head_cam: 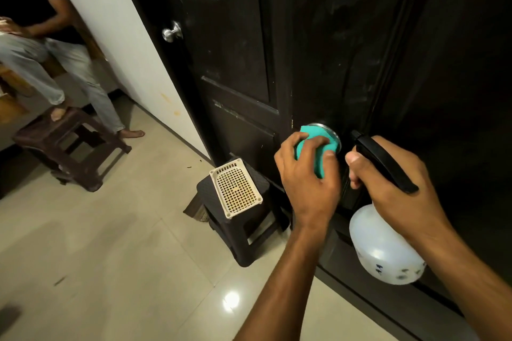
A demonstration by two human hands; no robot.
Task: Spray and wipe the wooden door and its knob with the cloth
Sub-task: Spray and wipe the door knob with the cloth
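Head view: cloth (318, 151) under left hand (307, 183) hides knob (325, 128).

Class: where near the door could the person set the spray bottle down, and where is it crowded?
Free: pale tiled floor between the brown plastic stool and the small black stool. Crowded: the black stool's top, mostly taken by a cream perforated basket.
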